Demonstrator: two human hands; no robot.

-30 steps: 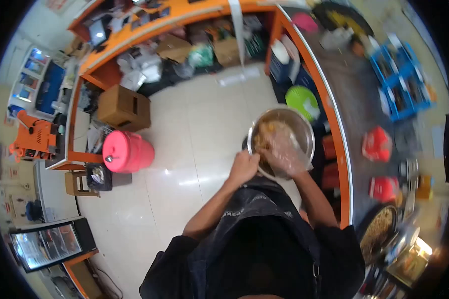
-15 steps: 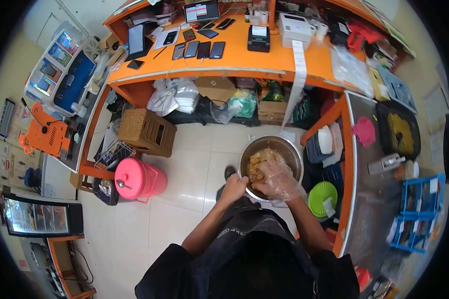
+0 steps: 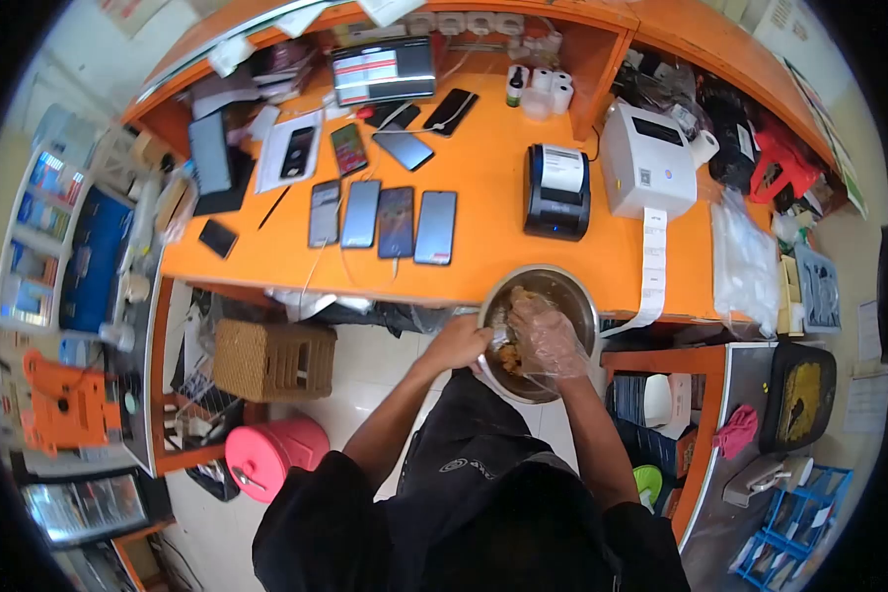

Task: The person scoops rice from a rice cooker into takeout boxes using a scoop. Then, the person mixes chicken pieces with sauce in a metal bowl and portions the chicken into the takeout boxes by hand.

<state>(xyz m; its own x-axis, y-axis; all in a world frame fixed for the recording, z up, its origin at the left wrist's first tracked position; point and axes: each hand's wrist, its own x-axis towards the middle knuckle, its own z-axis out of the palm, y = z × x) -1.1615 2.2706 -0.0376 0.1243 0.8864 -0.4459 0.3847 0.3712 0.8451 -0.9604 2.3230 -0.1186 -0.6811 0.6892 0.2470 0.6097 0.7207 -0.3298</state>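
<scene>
A round metal bowl (image 3: 584,296) is held in front of my body, close to the front edge of the orange desk. My left hand (image 3: 461,342) grips the bowl's left rim, fingers closed over it. Inside the bowl, my right hand (image 3: 551,343) wears a clear plastic glove smeared with orange-brown coating. Its fingers are closed in the coated food pieces (image 3: 509,357), and the fingertips are partly hidden. What kind of food it is I cannot make out.
On the orange desk (image 3: 483,261) are several phones (image 3: 396,222), a black receipt printer (image 3: 557,202) and a white label printer (image 3: 646,163) with a hanging paper strip. A wicker stool (image 3: 271,363) and a pink bucket (image 3: 276,454) stand at left. A metal-topped counter (image 3: 725,434) is at right.
The bowl and both hands have come nearer the desk, now overlapping its front edge. The view has shifted forward. The gloved right hand still works in the food; the left still grips the rim.
</scene>
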